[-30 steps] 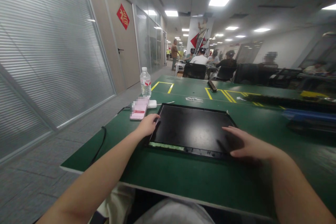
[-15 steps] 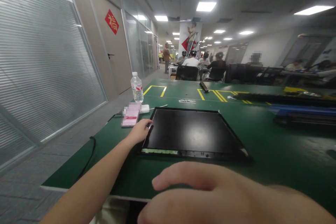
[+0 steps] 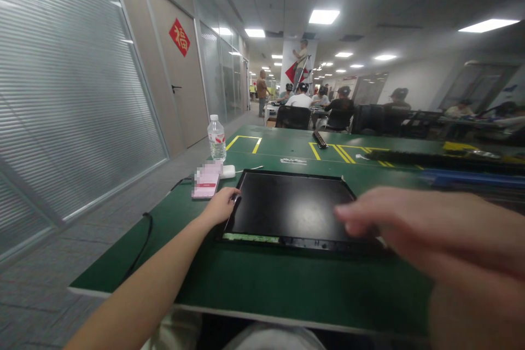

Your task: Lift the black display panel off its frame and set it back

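A flat black screen panel lies on the green table in front of me. My left hand rests with curled fingers on the panel's left edge, gripping it. My right hand is raised close to the camera, large and blurred, with its fingers stretched out to the left above the panel's right side; it holds nothing that I can see.
A pink phone, a white charger and a water bottle stand left of the panel. Long black and blue parts lie at the right. A cable hangs off the left edge. Several people sit at desks behind.
My right hand left the panel's right corner, came up close to the camera, and now hovers at the right. My left hand stays on the panel's left edge.
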A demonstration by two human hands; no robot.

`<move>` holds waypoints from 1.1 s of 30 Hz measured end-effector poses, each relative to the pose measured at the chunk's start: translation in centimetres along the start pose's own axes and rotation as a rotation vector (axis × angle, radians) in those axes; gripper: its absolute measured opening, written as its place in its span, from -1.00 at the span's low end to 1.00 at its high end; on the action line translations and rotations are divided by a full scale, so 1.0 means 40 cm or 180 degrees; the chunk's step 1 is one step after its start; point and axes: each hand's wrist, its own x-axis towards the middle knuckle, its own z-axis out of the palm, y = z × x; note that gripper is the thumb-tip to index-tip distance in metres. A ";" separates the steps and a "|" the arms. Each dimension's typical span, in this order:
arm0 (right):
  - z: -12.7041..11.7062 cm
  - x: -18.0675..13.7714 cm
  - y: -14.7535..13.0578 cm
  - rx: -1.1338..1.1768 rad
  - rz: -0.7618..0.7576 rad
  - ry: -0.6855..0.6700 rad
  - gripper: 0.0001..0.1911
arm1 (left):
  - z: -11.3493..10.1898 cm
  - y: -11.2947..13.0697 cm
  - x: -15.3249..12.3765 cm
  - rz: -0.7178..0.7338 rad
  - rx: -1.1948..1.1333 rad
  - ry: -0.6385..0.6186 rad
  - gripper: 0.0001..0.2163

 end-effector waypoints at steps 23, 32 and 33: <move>0.279 -0.110 0.591 -0.0900 0.3140 0.0375 -0.52 | -0.017 0.015 -0.006 -0.0397 -0.1388 -0.0141 -0.42; 0.280 -0.126 0.618 -0.0851 0.3143 0.0432 -0.56 | -0.017 0.049 -0.004 -0.1230 -0.3776 0.0237 -0.46; 0.280 -0.128 0.624 -0.0854 0.3160 0.0437 -0.56 | -0.017 0.050 -0.003 -0.1337 -0.3816 0.0287 -0.49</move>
